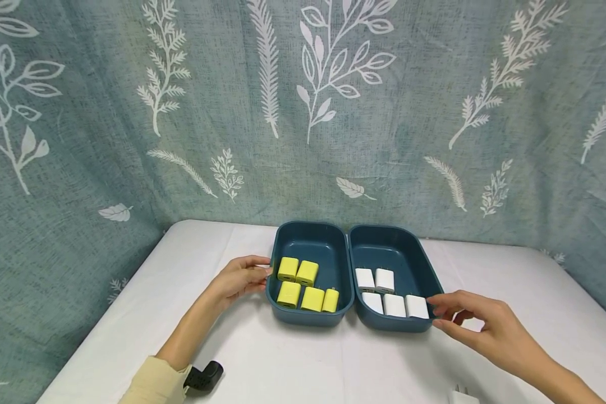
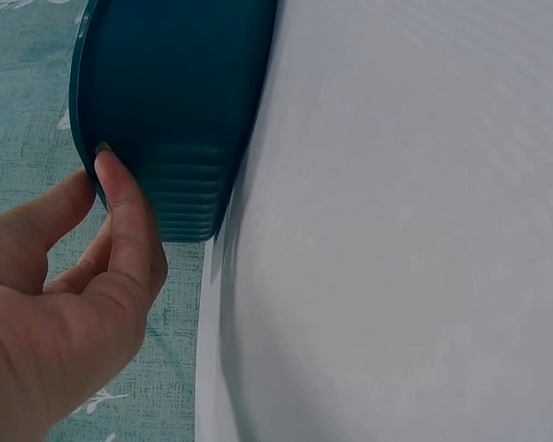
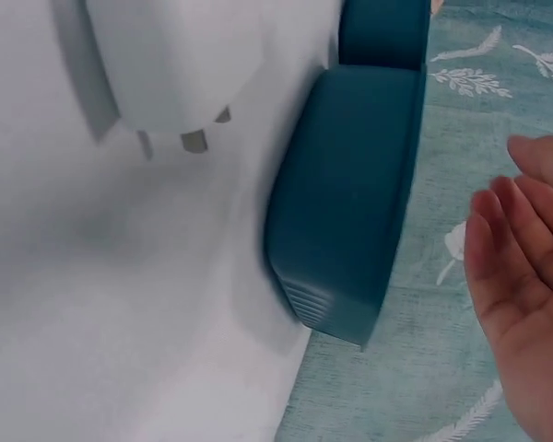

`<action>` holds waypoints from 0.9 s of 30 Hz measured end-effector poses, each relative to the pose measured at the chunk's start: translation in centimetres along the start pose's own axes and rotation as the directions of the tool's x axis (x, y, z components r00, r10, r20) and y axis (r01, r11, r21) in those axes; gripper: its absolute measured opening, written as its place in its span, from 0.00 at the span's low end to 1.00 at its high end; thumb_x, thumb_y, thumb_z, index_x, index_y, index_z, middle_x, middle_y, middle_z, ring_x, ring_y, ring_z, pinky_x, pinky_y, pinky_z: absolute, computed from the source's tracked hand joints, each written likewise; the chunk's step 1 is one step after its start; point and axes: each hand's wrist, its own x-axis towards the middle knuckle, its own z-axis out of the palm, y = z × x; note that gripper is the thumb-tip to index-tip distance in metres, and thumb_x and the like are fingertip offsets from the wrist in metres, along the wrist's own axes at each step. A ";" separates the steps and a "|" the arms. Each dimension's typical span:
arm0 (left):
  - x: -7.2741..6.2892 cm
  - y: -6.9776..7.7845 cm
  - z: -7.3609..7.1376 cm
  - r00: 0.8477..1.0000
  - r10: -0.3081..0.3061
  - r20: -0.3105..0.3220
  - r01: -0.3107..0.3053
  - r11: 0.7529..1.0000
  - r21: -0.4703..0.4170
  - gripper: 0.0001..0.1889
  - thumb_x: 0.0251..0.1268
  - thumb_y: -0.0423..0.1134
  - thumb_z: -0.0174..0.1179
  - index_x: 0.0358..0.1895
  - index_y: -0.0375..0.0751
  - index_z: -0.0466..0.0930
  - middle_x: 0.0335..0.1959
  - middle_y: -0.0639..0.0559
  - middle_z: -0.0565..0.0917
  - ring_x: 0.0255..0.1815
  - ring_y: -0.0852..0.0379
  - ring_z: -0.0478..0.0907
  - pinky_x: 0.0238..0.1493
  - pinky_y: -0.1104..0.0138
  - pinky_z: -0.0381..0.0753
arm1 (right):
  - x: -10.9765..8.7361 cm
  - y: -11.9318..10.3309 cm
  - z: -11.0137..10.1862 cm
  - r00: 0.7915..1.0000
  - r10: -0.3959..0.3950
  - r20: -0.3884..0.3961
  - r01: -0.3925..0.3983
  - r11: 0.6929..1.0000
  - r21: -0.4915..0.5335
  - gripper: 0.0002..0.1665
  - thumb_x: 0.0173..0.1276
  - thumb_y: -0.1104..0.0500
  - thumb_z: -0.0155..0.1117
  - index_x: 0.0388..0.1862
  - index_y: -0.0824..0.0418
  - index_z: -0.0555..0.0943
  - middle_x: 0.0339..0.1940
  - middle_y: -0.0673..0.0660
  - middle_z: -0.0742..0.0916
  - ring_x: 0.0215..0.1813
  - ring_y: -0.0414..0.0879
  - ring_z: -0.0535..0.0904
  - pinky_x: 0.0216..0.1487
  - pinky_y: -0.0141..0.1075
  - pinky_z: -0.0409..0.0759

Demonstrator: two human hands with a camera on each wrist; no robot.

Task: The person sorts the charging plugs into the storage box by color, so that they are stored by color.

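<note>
My left hand [image 1: 241, 279] is at the left side of a dark blue bin [image 1: 310, 318] that holds several yellow charger plugs [image 1: 288, 294]. In the left wrist view, thumb and fingers pinch the rim of this bin [image 2: 180, 101]. A second blue bin [image 1: 398, 324] stands right beside it, with several white charger plugs [image 1: 394, 306] along its near side. By that bin's near right corner is my right hand [image 1: 490, 322], fingers loosely bent. The right wrist view shows this hand [image 3: 525, 267] apart from the bin wall [image 3: 341, 184], holding nothing.
Another white charger plug [image 1: 463, 397] lies on the white tablecloth [image 1: 283, 365] at the near right, its prongs showing. A black device [image 1: 204, 377] sits at the left sleeve cuff. Behind the table hangs a blue-green leaf-patterned curtain [image 1: 283, 179].
</note>
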 end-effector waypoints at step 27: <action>0.1 -0.1 0.1 1.000 -0.003 -0.007 0.003 1.000 -0.017 0.21 0.71 0.29 0.57 0.63 0.22 0.68 0.37 0.42 0.81 0.30 0.59 0.80 0.35 0.71 0.83 | -5.9 4.8 0.3 0.752 0.072 0.655 -0.212 0.968 0.137 0.23 0.67 0.58 0.70 0.60 0.55 0.79 0.47 0.40 0.82 0.41 0.33 0.76 0.31 0.31 0.77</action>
